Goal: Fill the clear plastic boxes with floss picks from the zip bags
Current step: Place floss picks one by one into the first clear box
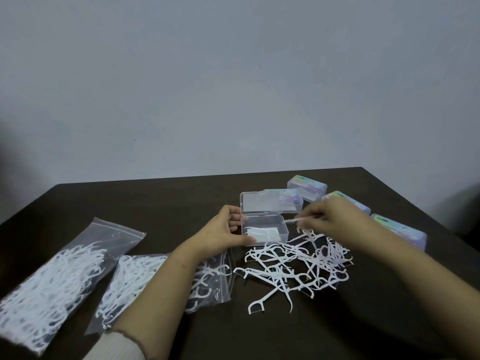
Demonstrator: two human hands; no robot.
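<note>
Near the bench's far right edge, left hand (228, 229) grips the open clear box (265, 229); right hand (330, 219) pinches 1 white floss pick (298, 220).

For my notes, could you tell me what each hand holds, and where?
Left hand grips the open clear box at its left end; right hand pinches a floss pick by one end.

Before you: one wall (233, 74), plain, pale grey-blue, unbroken across the whole upper view, with a few small dark specks low on its left half. One counter (155, 203), dark brown, matte, set against the wall; its far edge and right rear corner show. Light is dim and even. Dark shadow sits at both side edges.
</note>
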